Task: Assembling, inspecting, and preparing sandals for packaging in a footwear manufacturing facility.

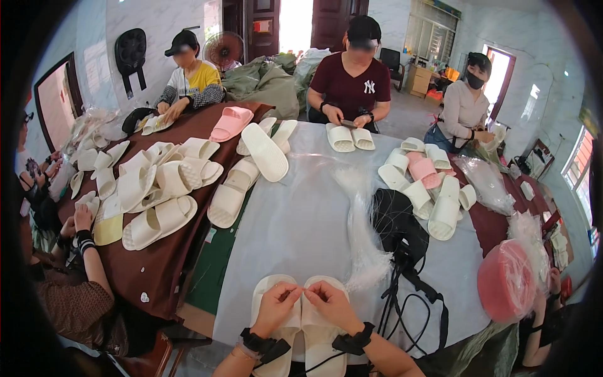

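The counter is covered in a pale grey sheet and runs away from the person toward the far workers. On its near edge lies a pair of white slippers, side by side, soles down, toes pointing away. Each slipper has a broad, smooth strap across the front. A black bag with loose straps lies right of centre, beside a bundle of clear plastic ties. More white and pink slippers lie in heaps to the far left and far right.

Left hand: grip closed to a pinch, fingertips meeting at the inner edge of the left slipper's strap. Right hand: grip likewise pinched shut, fingertips touching the same seam between the two straps. What small item is pinched cannot be told.
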`<state>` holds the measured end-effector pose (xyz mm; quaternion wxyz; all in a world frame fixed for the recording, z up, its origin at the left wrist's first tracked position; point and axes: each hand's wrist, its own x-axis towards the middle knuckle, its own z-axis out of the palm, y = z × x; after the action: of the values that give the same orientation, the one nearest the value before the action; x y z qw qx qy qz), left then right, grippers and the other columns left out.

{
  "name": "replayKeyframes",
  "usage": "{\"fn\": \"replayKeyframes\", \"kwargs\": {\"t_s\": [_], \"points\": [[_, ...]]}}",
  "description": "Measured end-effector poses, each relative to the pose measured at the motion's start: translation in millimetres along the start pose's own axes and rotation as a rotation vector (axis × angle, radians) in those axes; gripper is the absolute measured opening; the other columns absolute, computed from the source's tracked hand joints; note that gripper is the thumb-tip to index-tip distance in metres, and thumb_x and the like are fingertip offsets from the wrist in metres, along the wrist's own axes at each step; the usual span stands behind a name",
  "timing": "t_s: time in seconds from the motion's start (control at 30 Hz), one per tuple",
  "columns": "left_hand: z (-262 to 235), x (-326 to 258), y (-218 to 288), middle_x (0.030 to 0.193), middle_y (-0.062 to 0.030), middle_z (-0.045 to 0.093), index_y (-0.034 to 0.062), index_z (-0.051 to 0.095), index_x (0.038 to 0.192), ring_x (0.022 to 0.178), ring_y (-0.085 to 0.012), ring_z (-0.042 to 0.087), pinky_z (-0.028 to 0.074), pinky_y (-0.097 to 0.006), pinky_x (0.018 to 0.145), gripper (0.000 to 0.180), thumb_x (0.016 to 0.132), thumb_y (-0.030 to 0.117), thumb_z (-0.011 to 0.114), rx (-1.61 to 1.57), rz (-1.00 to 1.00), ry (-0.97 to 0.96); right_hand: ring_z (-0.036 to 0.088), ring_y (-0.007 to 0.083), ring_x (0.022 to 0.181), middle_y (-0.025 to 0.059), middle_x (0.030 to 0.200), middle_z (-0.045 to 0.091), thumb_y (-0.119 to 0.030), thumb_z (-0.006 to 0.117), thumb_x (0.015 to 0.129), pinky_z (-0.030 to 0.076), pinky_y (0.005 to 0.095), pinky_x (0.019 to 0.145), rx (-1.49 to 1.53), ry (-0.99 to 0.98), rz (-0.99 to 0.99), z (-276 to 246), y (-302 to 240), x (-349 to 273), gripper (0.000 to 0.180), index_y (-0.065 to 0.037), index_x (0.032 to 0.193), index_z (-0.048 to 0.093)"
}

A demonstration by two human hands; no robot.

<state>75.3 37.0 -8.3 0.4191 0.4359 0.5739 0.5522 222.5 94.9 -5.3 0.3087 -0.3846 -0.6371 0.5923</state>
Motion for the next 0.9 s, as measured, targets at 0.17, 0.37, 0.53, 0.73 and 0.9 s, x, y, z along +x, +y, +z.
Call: {"fn": "replayKeyframes", "kwargs": {"t_s": [0.17,0.37,0.53,0.73,0.9], "points": [[0.7,0.4,3.5,0.074,0.0039,0.054,0.0016,0.060,0.090,0.067,-0.0030,0.046,0.038,-0.018,0.060,0.013,0.086,0.014,0.056,-0.051,-0.003,-0.007,0.043,0.0018,0.060,-0.0040,0.069,0.053,-0.016,0.060,0.084,0.037,0.0180,0.053,-0.004,-0.015,-0.028,1.2,-1.9,-0.1,0.015,-0.002,0.090,0.059],[-0.8,2.1,6.5,0.082,-0.0001,0.055,-0.0003,0.061,0.090,0.072,-0.0060,0.049,0.040,-0.019,0.064,0.011,0.085,0.009,0.056,-0.122,-0.065,-0.014,0.043,0.0020,0.060,-0.0037,0.069,0.053,-0.016,0.061,0.084,0.038,0.0185,0.053,0.012,0.044,-0.065,0.7,4.6,4.0,0.015,-0.002,0.089,0.059],[-0.8,0.5,4.2,0.081,0.0001,0.055,-0.0005,0.060,0.091,0.073,-0.0060,0.049,0.040,-0.019,0.065,0.012,0.086,0.009,0.056,-0.116,-0.056,-0.019,0.043,0.0021,0.060,-0.0035,0.070,0.054,-0.017,0.061,0.083,0.038,0.0182,0.054,-0.022,0.015,-0.023,0.3,-1.2,1.5,0.017,-0.002,0.089,0.059],[-0.4,1.1,2.0,0.076,0.0037,0.054,0.0015,0.059,0.090,0.068,-0.0023,0.047,0.038,-0.017,0.059,0.013,0.087,0.013,0.055,-0.066,-0.013,-0.017,0.043,0.0022,0.060,-0.0037,0.070,0.054,-0.016,0.061,0.083,0.038,0.0180,0.053,-0.013,0.004,-0.052,1.0,0.3,1.5,0.016,-0.002,0.089,0.059],[-0.4,1.5,6.1,0.076,0.0032,0.053,0.0012,0.059,0.091,0.068,-0.0032,0.046,0.038,-0.018,0.060,0.012,0.087,0.012,0.055,-0.087,-0.046,-0.034,0.044,0.0024,0.060,-0.0033,0.070,0.055,-0.015,0.061,0.083,0.038,0.0181,0.054,-0.013,-0.011,-0.062,0.7,1.0,1.9,0.015,-0.002,0.088,0.060]]}}
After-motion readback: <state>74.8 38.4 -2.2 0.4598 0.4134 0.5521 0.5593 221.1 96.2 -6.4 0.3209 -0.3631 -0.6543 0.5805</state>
